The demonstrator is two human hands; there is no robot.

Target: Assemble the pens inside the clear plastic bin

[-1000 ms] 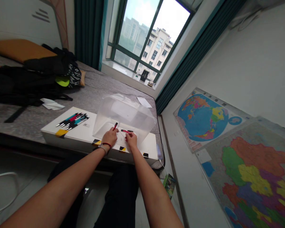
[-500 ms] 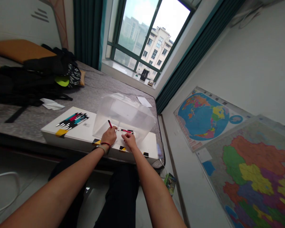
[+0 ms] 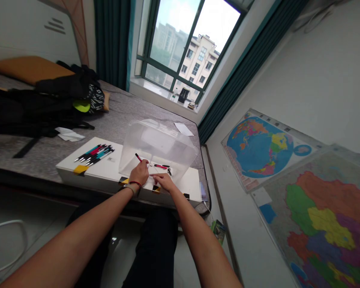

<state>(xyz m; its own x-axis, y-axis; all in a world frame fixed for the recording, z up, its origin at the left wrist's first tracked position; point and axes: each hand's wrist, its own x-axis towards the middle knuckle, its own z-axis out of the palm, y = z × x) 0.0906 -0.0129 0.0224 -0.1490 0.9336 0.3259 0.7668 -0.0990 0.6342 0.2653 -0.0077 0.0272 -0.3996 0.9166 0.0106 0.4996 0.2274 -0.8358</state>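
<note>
My left hand [image 3: 139, 173] is closed around a red and black pen [image 3: 138, 157], whose dark end points up and left. My right hand [image 3: 164, 181] is just to the right of it, low over the front of a white box [image 3: 108, 170]. Its index finger stretches towards the left hand, with the other fingers partly curled, and nothing shows in it. Behind both hands stands a clear plastic bin [image 3: 159, 138], its open side facing me. A red pen part [image 3: 160, 166] and small black pieces [image 3: 169, 171] lie just beyond my right hand.
Several blue, red and black pens [image 3: 95, 154] lie in a pile at the left of the white box. Yellow and black tape [image 3: 81, 169] marks its front edge. Dark bags [image 3: 63, 90] and a crumpled tissue [image 3: 69, 134] rest on the grey mattress [image 3: 117, 106].
My right hand has moved down and away from the small pen parts, and its index finger has straightened. The left hand keeps the pen in much the same place.
</note>
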